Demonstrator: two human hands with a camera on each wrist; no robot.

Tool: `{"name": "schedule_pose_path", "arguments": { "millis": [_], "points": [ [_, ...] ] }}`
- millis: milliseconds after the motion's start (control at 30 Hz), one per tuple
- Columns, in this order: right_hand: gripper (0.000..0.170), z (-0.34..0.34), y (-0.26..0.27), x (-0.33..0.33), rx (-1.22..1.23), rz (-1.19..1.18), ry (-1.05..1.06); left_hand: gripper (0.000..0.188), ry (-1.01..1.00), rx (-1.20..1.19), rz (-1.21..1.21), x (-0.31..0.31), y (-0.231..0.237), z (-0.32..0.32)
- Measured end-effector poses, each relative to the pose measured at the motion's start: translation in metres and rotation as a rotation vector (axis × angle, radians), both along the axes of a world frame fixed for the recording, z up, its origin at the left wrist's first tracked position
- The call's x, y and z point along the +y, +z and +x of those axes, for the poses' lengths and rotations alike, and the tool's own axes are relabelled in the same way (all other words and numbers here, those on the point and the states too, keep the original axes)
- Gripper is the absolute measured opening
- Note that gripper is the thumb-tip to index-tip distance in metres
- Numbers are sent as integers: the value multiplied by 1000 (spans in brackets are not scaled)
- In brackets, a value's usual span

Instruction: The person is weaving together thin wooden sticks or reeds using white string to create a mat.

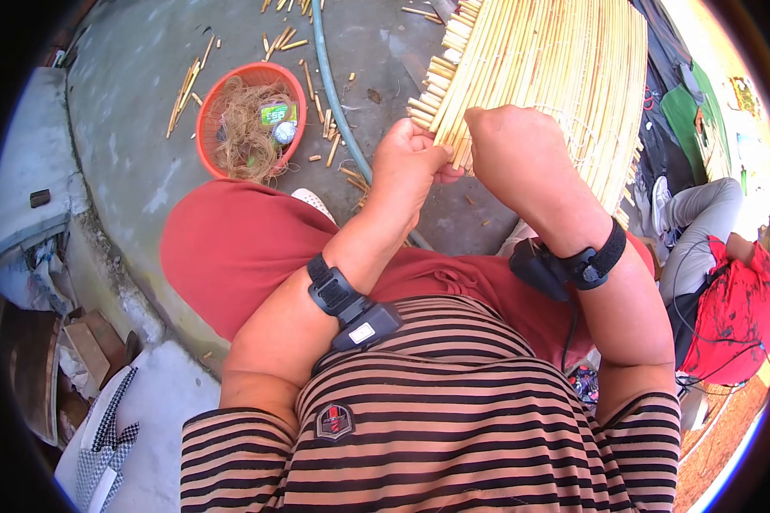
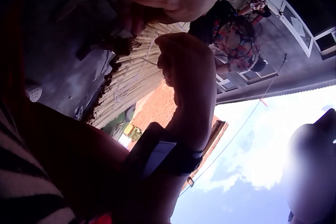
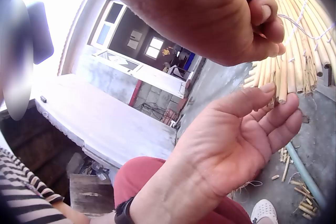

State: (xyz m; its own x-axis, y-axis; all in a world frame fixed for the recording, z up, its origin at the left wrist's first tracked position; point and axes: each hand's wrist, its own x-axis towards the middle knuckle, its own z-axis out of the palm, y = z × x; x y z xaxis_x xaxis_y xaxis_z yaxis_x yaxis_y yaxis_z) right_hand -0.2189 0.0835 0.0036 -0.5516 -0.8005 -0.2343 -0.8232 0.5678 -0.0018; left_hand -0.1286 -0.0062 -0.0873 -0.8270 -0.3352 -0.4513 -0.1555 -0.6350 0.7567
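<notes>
A mat of straw-coloured reed stalks [image 1: 556,68] spreads out in front of the person, bound by rows of thin white string [image 3: 302,24]. At its near left corner the left hand [image 1: 411,162] pinches the end of a stalk [image 3: 282,94], thumb above and fingers beneath, palm turned up in the right wrist view. Just right of it, over the mat's near edge, the right hand [image 1: 522,141] has its fingers curled and pinches the string, which runs from its fingertips to the mat. In the left wrist view the right hand [image 2: 186,66] shows this grip from the side.
An orange basket [image 1: 204,128] with tangled fibre stands on the concrete floor at the left. A blue-green hose [image 1: 329,81] runs beside the mat, among cut stalk pieces [image 1: 184,94]. Another person in grey trousers [image 1: 701,209] sits at the right.
</notes>
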Motion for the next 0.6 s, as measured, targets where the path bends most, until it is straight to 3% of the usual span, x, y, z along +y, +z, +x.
{"name": "schedule_pose_path", "arguments": {
  "millis": [333, 600],
  "points": [
    [10, 5, -9, 7, 10, -119, 62, 23, -79, 29, 35, -9, -5, -3],
    [9, 7, -14, 2, 89, -78, 106, 26, -54, 31, 18, -6, -10, -2]
  ]
}}
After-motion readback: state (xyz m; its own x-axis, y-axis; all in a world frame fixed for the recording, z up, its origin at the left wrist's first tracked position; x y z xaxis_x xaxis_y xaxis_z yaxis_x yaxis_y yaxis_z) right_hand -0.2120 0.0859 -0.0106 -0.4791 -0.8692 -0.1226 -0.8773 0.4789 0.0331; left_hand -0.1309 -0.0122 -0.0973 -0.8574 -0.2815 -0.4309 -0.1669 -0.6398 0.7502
